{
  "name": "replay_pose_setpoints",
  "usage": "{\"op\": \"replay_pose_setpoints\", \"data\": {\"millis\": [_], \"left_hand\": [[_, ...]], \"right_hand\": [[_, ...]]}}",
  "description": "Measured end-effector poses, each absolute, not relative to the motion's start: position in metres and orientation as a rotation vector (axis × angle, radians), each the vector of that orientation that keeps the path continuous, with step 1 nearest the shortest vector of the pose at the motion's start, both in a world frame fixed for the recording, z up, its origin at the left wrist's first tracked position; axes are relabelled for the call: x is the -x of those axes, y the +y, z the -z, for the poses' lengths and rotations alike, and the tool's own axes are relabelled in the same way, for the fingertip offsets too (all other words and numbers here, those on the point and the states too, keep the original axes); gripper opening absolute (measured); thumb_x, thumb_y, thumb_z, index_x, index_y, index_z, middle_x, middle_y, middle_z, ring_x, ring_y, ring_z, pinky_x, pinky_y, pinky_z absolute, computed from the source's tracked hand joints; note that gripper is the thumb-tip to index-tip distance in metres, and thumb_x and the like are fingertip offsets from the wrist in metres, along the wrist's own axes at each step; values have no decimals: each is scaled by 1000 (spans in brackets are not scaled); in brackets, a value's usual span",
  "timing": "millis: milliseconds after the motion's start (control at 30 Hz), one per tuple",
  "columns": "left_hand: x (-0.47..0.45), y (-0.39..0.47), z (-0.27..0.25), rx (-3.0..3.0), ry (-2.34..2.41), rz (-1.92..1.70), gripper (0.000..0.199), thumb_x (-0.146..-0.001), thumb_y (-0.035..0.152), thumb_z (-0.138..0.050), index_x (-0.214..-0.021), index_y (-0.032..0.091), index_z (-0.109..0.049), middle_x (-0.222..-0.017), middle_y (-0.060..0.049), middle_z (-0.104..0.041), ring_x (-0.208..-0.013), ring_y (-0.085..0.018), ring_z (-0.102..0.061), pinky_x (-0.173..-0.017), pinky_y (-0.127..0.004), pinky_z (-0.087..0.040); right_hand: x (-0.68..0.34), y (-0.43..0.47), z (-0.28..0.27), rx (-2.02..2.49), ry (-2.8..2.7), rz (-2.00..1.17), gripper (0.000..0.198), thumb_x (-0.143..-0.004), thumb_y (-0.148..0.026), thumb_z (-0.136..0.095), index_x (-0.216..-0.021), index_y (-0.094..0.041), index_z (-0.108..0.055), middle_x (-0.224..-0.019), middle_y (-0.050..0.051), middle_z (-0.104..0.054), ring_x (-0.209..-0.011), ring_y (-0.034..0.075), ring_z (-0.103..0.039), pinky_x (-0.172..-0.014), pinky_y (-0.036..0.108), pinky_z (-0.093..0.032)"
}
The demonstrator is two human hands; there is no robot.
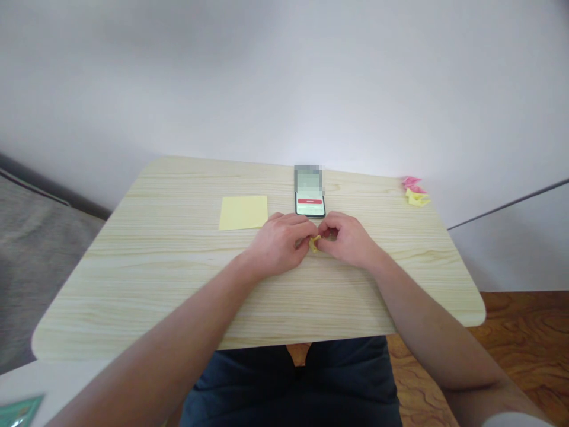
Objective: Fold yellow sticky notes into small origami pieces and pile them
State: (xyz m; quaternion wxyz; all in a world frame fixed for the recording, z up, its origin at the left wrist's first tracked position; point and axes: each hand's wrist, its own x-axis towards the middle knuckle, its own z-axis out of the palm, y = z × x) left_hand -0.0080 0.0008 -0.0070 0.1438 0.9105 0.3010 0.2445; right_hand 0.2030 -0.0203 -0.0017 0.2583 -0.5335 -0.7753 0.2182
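Left hand has thumb and fingers pinched on a tiny crumply yellow fold, and the right hand is pinching its other side, so that's 2 hands on 1 bit of paper near the middle of the table. Fingers cover a lot of it, so can't make out the exact shape, but I'd call it partway, not finished. Just past the hands there's a phone lying screen up. Just beside the left hand, a yellow sheet lies flat with no creases I can see, so probably not started. Over by the table's right edge, a pink piece and a yellow piece sit together, folded up; I'd guess those 2 are done.
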Motion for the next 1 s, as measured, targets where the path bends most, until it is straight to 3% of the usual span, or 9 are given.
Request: {"op": "replay_pose_setpoints", "data": {"millis": [433,767,1000], "left_hand": [[8,1,7,-2604,858,-730,18,-87,12,-55,-96,23,-66,-90,-1,-72,-91,-20,-65,-81,-34,-44],[8,3,9,-2598,905,-699,13,-87,14,-56,-91,22,-65,-86,-1,-69,-85,-19,-63,-77,-33,-44],[10,5,8,-2620,871,-684,13,-87,13,-55,-90,22,-65,-86,-1,-69,-88,-20,-64,-80,-34,-45]], "right_hand": [[-203,-21,-2,1440,-2214,-481,7,-76,-20,-73,-76,-20,-66,-83,2,-64,-80,18,-60,-72,30,-44],[-198,-28,-10,1559,-2317,-339,5,-82,-23,-70,-83,-23,-75,-91,5,-69,-93,23,-64,-81,34,-48],[-197,-29,-10,1567,-2340,-309,8,-83,-24,-69,-76,-22,-71,-88,4,-69,-92,22,-64,-79,34,-47]]}}
